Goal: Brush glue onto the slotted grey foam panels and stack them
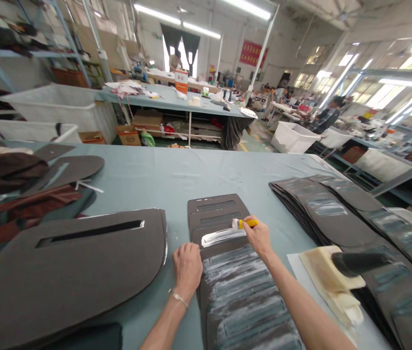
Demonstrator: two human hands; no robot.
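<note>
My right hand (259,236) grips a small brush by its yellow handle (250,223). The brush's white bristles (236,223) touch a wet white strip (220,237) around a slot in a dark grey panel. Several such panels (218,198) overlap in a row, and the nearer ones carry smeared whitish streaks (242,291). Against the row's left edge sits my left hand (187,265), fingers curled and closed; what is under the fingertips is hidden. Left of it lies a large dark panel (92,272) with one long slot and white along its edge.
On the right, stacks of dark panels (326,209) bear glossy streaks. A cream-coloured container (331,267) with a dark cylinder stands beside my right forearm. Brown material (23,218) is heaped at the left. White bins (60,104) and another table (162,97) stand beyond; people are farther back.
</note>
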